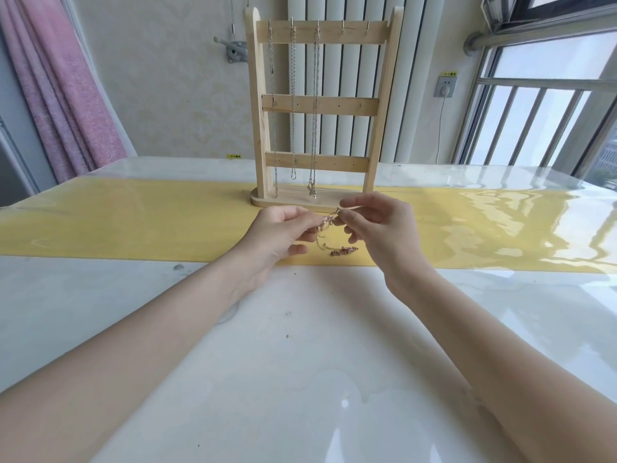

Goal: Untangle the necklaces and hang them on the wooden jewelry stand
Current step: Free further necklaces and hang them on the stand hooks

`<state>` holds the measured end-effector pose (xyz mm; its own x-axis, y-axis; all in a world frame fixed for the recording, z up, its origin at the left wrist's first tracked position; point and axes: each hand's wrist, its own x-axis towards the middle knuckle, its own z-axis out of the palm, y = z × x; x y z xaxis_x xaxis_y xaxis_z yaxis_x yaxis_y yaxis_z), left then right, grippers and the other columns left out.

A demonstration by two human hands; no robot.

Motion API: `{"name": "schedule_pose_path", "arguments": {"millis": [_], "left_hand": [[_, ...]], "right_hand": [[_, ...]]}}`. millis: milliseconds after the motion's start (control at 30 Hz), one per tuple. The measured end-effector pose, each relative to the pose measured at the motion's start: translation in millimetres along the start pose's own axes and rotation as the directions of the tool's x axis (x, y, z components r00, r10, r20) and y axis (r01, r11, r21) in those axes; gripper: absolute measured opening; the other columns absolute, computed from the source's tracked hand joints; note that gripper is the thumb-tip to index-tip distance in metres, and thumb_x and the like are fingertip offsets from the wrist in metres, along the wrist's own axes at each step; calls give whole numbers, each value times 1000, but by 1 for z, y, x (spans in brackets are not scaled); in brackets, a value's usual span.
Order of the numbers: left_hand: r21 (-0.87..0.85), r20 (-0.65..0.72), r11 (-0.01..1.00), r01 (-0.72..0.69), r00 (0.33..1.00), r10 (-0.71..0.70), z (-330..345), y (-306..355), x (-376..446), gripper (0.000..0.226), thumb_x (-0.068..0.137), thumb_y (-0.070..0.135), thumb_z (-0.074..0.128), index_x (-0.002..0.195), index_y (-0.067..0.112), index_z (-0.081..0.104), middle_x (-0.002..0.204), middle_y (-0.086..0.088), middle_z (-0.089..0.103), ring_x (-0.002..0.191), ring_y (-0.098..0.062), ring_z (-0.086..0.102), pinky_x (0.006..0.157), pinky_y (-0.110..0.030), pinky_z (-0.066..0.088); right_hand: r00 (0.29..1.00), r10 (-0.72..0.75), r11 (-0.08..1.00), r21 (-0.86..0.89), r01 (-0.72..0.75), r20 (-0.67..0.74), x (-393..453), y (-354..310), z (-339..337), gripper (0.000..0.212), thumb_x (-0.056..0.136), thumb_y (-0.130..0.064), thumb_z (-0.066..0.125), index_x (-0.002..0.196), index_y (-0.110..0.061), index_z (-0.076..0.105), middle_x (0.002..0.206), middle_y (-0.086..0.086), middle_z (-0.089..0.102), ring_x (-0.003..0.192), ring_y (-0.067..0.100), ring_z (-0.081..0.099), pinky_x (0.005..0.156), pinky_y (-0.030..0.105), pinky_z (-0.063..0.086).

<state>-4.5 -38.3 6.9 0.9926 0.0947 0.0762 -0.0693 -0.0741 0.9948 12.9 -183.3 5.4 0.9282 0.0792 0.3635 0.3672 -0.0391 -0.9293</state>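
Note:
A wooden jewelry stand (pixel 380 105) stands upright on the yellow strip, straight ahead. Three silver necklaces (pixel 314 105) hang from the left three hooks of its top bar; the two right hooks are bare. Just in front of the stand's base, my left hand (pixel 277 233) and my right hand (pixel 377 228) pinch a thin rose-gold necklace (pixel 329 225) between their fingertips. Its loose part droops down to the table, where a small clump (pixel 344 250) rests on the yellow strip.
The table (pixel 300 345) is glossy white with a yellow runner (pixel 133 225) across it. Behind are a wall, a white radiator (pixel 347 68), a pink curtain (pixel 63 95) at left and a window with rails (pixel 541 111) at right.

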Motion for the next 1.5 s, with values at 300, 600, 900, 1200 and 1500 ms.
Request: {"name": "schedule_pose_path", "arguments": {"millis": [300, 600, 900, 1200, 1500], "left_hand": [[-21, 38, 1000, -8, 999, 9, -1, 0, -2, 8, 86, 12, 65, 81, 17, 62, 71, 6, 63, 61, -3, 58, 54, -15, 45], [-91, 88, 996, -16, 996, 24, 3, 0, -2, 11, 91, 17, 58, 83, 16, 65, 78, 4, 63, 70, -6, 57, 55, -15, 44], [102, 149, 985, -140, 981, 124, 1, 2, -3, 29, 98, 23, 47, 77, 13, 65, 72, 5, 66, 61, -5, 59, 58, -15, 45], [182, 57, 957, -225, 974, 218, 3, 1, -1, 20, 92, 14, 58, 74, 14, 66, 69, 8, 66, 57, 3, 57, 53, -12, 42], [171, 35, 958, -232, 973, 229, 1, 4, 0, 12, 84, 7, 68, 77, 17, 65, 73, 10, 66, 60, 4, 56, 53, -12, 42]], "right_hand": [[996, 87, 994, 63, -88, 20, 1, -1, -2, 31, 91, 5, 41, 85, -14, 65, 64, -2, 52, 53, 9, 47, 52, 23, 42], [991, 72, 997, 0, -72, 112, -7, -1, 4, 21, 92, -6, 56, 82, -16, 72, 69, -10, 64, 63, 2, 51, 56, 18, 45], [984, 87, 992, 81, -100, 153, -4, 0, 0, 12, 88, -12, 65, 78, -13, 71, 68, -3, 64, 64, 8, 53, 62, 21, 40], [982, 160, 959, 219, -178, 99, -3, 2, -1, 13, 86, -6, 66, 75, -11, 63, 73, 3, 62, 70, 13, 53, 63, 23, 40], [982, 173, 937, 296, -188, 76, -1, 0, -3, 17, 85, -3, 67, 73, -13, 60, 65, -1, 58, 52, 7, 44, 61, 20, 40]]}}
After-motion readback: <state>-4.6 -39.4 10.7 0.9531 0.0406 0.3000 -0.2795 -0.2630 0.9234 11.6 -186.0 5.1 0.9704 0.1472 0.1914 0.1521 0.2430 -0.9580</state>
